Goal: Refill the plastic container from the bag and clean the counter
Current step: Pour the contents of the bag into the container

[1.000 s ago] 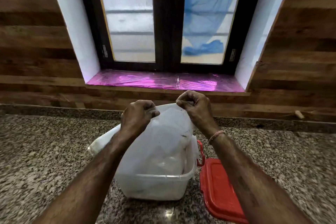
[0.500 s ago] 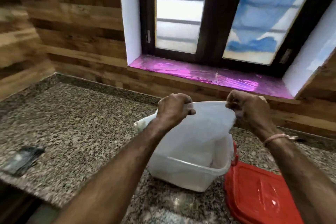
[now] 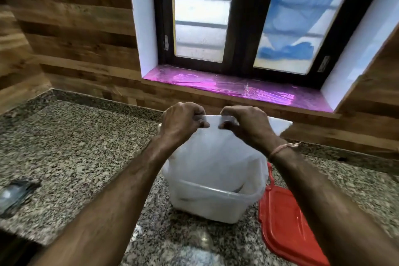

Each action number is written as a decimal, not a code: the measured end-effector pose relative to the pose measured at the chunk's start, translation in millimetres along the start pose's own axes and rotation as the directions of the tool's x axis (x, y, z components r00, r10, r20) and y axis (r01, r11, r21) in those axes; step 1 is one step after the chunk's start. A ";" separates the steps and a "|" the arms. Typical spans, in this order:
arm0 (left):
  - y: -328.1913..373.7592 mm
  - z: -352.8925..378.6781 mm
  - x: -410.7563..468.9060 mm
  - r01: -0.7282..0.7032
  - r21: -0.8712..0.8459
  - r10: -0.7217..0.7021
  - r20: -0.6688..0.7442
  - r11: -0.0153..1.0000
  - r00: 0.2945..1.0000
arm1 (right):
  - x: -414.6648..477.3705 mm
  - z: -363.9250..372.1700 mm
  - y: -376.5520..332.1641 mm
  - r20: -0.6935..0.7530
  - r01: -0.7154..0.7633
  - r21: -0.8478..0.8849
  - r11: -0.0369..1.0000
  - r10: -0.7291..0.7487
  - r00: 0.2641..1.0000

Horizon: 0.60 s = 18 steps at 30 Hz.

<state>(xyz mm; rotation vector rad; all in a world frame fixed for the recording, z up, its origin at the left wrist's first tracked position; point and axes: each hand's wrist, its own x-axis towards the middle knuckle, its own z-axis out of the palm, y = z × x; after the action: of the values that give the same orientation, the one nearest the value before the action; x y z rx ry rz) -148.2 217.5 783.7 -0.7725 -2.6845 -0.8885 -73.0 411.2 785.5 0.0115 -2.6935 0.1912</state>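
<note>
A translucent white plastic bag point(image 3: 216, 157) hangs upright over a clear plastic container point(image 3: 207, 205) on the granite counter point(image 3: 75, 147). Its lower end dips inside the container. My left hand point(image 3: 183, 123) and my right hand point(image 3: 244, 125) both pinch the bag's top edge, close together, above the container's far side. What is inside the bag and the container is hidden by the cloudy plastic. The container's red lid point(image 3: 287, 229) lies flat on the counter just to its right.
A dark, shiny crumpled wrapper point(image 3: 13, 196) lies on the counter near the left front edge. Wood-panelled walls close the counter at the back and left. A window with a pink foil-covered sill point(image 3: 226, 86) sits behind the container.
My two hands have come closer together along the bag's top edge. The camera view has swung left, then partly back; the bag and container stay in place.
</note>
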 end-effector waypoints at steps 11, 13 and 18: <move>-70.7 11.8 -46.9 0.269 -0.749 -0.261 0.133 0.605 0.956 | 15.0 -4.7 5.9 -0.035 -0.180 0.115 0.977 0.185 0.982; -67.5 23.0 -52.5 0.252 -0.724 -0.313 0.052 0.642 0.948 | 17.3 -1.1 -11.6 -0.040 -0.082 0.115 0.990 0.087 0.995; -62.4 24.9 -49.0 0.230 -0.623 -0.423 -0.180 0.748 0.888 | 20.9 6.2 -32.8 -0.148 -0.061 0.060 0.996 0.069 0.987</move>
<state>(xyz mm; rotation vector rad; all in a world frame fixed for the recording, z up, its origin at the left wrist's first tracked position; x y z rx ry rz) -141.5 169.7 715.9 -0.1927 -2.2883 -1.8209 -93.2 378.3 793.2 -0.0710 -2.5400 0.2758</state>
